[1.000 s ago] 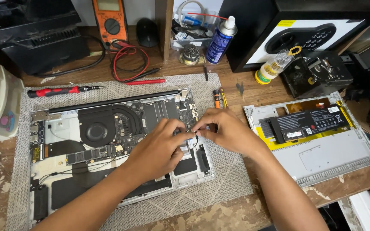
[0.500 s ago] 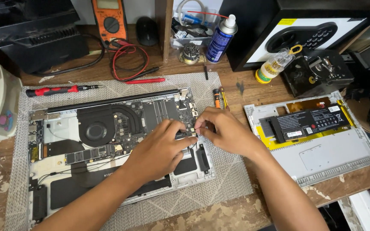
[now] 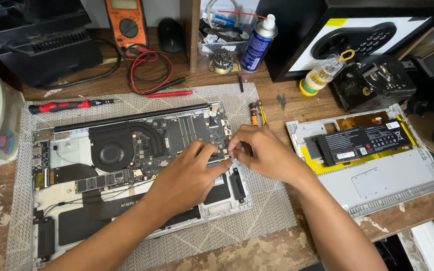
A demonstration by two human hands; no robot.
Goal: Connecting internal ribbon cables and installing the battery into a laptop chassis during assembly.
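Pinching together with both hands, left hand (image 3: 189, 173) and right hand (image 3: 264, 153), at a small part on the opened laptop (image 3: 126, 150) mid-frame, risking tearing it by tugging.

Counted items on the wooden repair bench

Two bare hands, the left hand (image 3: 189, 173) and the right hand (image 3: 267, 153), meet over one opened silver laptop chassis (image 3: 126, 160), which holds one round black cooling fan (image 3: 111, 150). One grey bottom cover panel (image 3: 377, 175) carries one flat black battery (image 3: 362, 143). There is one orange multimeter (image 3: 126, 22), one blue-and-white spray can (image 3: 257, 40), one red-handled screwdriver (image 3: 69, 105), one small orange-handled screwdriver (image 3: 252, 113), one black computer mouse (image 3: 170, 34) and one clear yellow-based bit holder (image 3: 322, 74).
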